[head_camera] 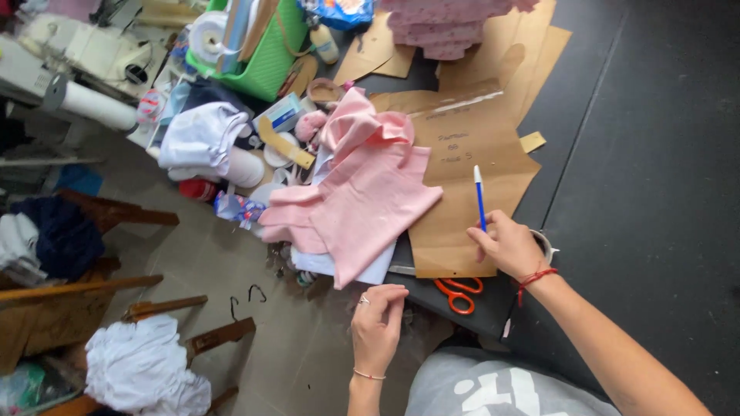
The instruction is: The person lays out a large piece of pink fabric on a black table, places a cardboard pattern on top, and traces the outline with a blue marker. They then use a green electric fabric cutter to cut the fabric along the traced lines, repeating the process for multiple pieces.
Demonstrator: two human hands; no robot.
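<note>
Brown paper pattern (470,166) is lying flat on the black table (655,192), with a heap of pink fabric (362,200) overlapping its edge at about nine o'clock. The right hand (509,246) is resting on the pattern's lower corner at roughly five o'clock, its fingers closed around a blue pen (479,199) whose tip is pointing up toward twelve o'clock over the paper. The left hand (378,323) is hovering off the table's near edge at about seven o'clock from the pattern, fingers loosely curled and holding nothing that I can make out. Orange-handled scissors (459,293) are lying just below the pattern at six o'clock, between the two hands. Judging by the grip, the marking or tracing step is in hand; any stroke from here is calling for the paper to be pinned flat so it is not sliding, and for the pen to be following the edge steadily.
</note>
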